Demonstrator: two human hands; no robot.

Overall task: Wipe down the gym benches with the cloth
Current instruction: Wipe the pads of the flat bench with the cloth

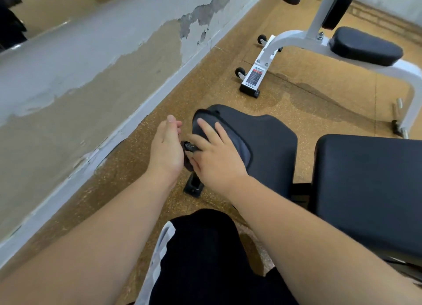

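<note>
— Both hands busy?
— No. My right hand [212, 154] presses the cloth [225, 135] flat on the worktop [269, 145]; my left hand [166, 145] hangs beside it, loosely open, holding nothing.
— Next?
— The pad's length runs rightward.

Open floor [296, 94] between bench [269, 145] and white frame [294, 38].

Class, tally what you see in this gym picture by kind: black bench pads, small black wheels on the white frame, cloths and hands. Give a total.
Black bench pads: 4
Wheels: 2
Cloths: 1
Hands: 2
Total: 9
</note>
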